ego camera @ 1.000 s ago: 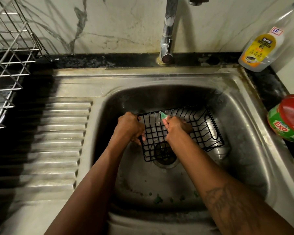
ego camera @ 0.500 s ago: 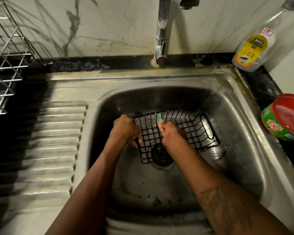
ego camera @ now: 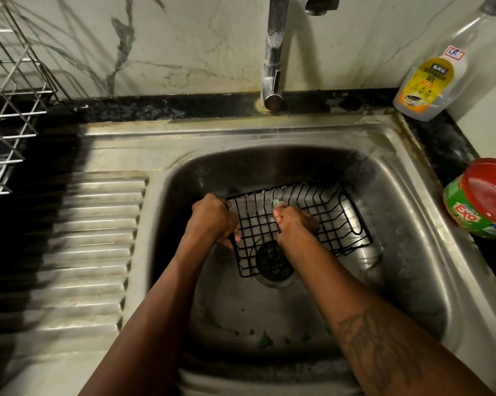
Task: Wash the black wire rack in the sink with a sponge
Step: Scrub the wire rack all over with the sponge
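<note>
The black wire rack [ego camera: 326, 221] lies tilted in the steel sink [ego camera: 406, 252], partly over the drain [ego camera: 272, 261]. My left hand [ego camera: 212, 221] grips the rack's left edge. My right hand [ego camera: 294, 224] holds a green sponge [ego camera: 276, 202] and presses it on the rack's wires near the middle. Only the sponge's tip shows above my fingers.
The tap [ego camera: 274, 52] stands behind the basin with no water visible. A dishwash gel bottle [ego camera: 429, 81] and a red-lidded Exo tub [ego camera: 484, 198] sit at the right. A ribbed drainboard [ego camera: 89, 238] and a silver dish rack [ego camera: 9, 104] are at the left. Green bits lie on the sink floor.
My right hand with the sponge has shifted slightly along the rack's wires. My left hand keeps its hold on the rack's left edge. The view has shifted a little.
</note>
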A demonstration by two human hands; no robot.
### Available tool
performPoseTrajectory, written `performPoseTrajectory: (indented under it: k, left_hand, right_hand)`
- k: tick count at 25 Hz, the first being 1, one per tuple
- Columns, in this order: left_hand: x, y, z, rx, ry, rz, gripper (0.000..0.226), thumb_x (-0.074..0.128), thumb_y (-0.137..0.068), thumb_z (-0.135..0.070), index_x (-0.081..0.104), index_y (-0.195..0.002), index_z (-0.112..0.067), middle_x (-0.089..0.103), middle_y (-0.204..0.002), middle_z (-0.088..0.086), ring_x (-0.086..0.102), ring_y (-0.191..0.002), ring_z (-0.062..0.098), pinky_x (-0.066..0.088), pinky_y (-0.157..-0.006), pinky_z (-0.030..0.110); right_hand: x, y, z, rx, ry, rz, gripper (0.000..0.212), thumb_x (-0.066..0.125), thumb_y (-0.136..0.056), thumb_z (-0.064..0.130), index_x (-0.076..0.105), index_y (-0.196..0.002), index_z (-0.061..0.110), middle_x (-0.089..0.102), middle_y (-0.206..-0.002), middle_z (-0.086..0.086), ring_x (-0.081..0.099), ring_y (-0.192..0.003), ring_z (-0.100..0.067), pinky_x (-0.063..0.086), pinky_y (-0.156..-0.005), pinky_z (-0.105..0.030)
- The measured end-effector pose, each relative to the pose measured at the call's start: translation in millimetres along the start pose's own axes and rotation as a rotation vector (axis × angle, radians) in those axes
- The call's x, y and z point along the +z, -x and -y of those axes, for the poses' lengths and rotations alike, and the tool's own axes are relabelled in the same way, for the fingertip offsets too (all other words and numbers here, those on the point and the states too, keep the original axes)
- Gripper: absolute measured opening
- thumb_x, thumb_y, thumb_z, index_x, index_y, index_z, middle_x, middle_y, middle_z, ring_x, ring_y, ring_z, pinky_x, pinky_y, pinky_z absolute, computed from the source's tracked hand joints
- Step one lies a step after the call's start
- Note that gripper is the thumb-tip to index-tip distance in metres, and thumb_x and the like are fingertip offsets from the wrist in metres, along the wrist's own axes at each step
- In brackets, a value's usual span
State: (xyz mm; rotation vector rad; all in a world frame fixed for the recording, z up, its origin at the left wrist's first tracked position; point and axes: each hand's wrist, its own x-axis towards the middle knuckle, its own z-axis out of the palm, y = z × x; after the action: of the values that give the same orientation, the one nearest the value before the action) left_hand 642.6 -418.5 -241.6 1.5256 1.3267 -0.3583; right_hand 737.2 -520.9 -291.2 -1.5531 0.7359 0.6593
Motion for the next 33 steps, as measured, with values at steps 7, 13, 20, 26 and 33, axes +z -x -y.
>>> performPoseTrajectory:
  k: [7, 13, 20, 26, 33]
  left_hand:
    - [1, -6, 3, 0.023, 0.036, -0.054, 0.032, 0.054, -0.095, 0.002, 0.049, -0.122, -0.015, 0.071, -0.059, 0.016, 0.075, -0.063, 0.033, 0.063, -0.069, 0.051]
    - [6, -11, 6, 0.027, 0.052, -0.04, 0.039, 0.051, -0.094, 0.004, 0.048, -0.127, -0.017, 0.068, -0.054, 0.015, 0.074, -0.062, 0.035, 0.062, -0.07, 0.055]
    - [0, -10, 8, 0.047, 0.045, -0.06, 0.02, 0.055, -0.094, 0.002, 0.052, -0.11, -0.009, 0.072, -0.067, 0.021, 0.075, -0.068, 0.04, 0.061, -0.073, 0.058]
    - [1, -9, 9, 0.041, 0.054, -0.046, 0.025, 0.055, -0.095, 0.0, 0.05, -0.115, -0.014, 0.071, -0.062, 0.019, 0.074, -0.062, 0.038, 0.062, -0.069, 0.051]
    - [0, -3, 8, 0.039, 0.005, -0.03, 0.024, 0.056, -0.095, -0.004, 0.054, -0.119, -0.012, 0.075, -0.084, 0.017, 0.075, -0.066, 0.034, 0.06, -0.057, 0.039]
  right_hand:
    - [-4, 4, 29, -0.05, -0.148, 0.238, 0.022, 0.067, -0.094, 0.009, 0.061, -0.074, 0.016, 0.062, -0.051, 0.011, 0.056, -0.047, -0.001, 0.049, -0.066, -0.009]
    - [-21, -11, 20, -0.047, 0.163, 0.015, 0.007, 0.07, -0.091, 0.016, 0.066, -0.086, 0.012, 0.062, -0.076, 0.003, 0.059, -0.054, -0.004, 0.039, -0.032, -0.016]
    - [-17, -2, 47, -0.129, -0.29, 0.042, 0.015, 0.078, -0.084, 0.006, 0.066, -0.094, 0.009, 0.074, -0.085, -0.005, 0.074, -0.066, -0.011, 0.052, -0.048, -0.018]
    - [-21, -19, 20, -0.157, -0.073, -0.166, 0.019, 0.08, -0.075, 0.001, 0.069, -0.089, 0.008, 0.073, -0.081, -0.005, 0.069, -0.062, -0.011, 0.053, -0.046, -0.02]
    - [-14, -7, 41, -0.428, -0.295, -0.277, 0.033, 0.077, -0.075, 0.0, 0.051, -0.064, 0.018, 0.068, -0.079, -0.005, 0.069, -0.071, -0.013, 0.06, -0.057, -0.027]
